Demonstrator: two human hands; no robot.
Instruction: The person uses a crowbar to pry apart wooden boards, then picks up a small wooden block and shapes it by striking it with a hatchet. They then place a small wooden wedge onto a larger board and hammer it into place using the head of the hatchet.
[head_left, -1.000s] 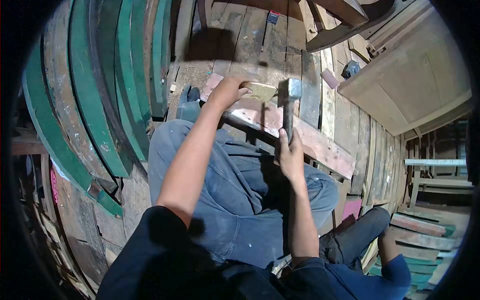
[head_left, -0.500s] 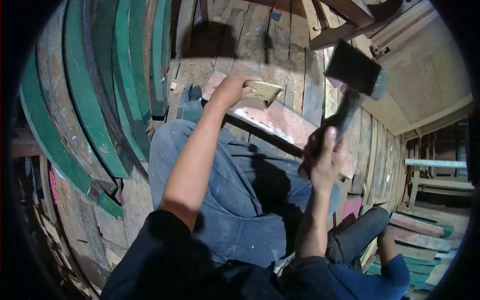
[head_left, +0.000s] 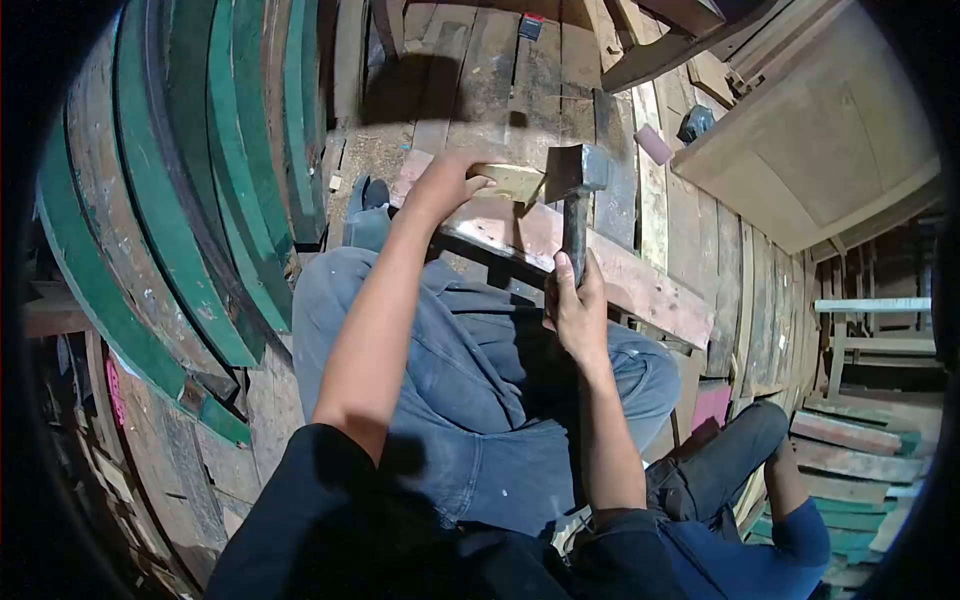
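Note:
My left hand (head_left: 445,188) is closed around one end of a small pale wood block (head_left: 518,183), held over a reddish plank (head_left: 640,285). My right hand (head_left: 578,310) grips the dark handle of a hatchet (head_left: 572,172). The hatchet's head is upright, its broad dark blade facing left with the edge right at the block's free end. The plank runs across in front of my crossed legs, below both hands.
Curved green-painted boards (head_left: 135,200) stand stacked at the left. A large wooden panel (head_left: 820,140) leans at the right, with a pinkish block (head_left: 653,145) near it. Another person's knee (head_left: 750,425) is close by at the lower right. A small dark box (head_left: 531,26) lies farther back.
The hatchet has swung left and down from the raised right side to the block's end. My left hand still holds the block, slightly farther left in view.

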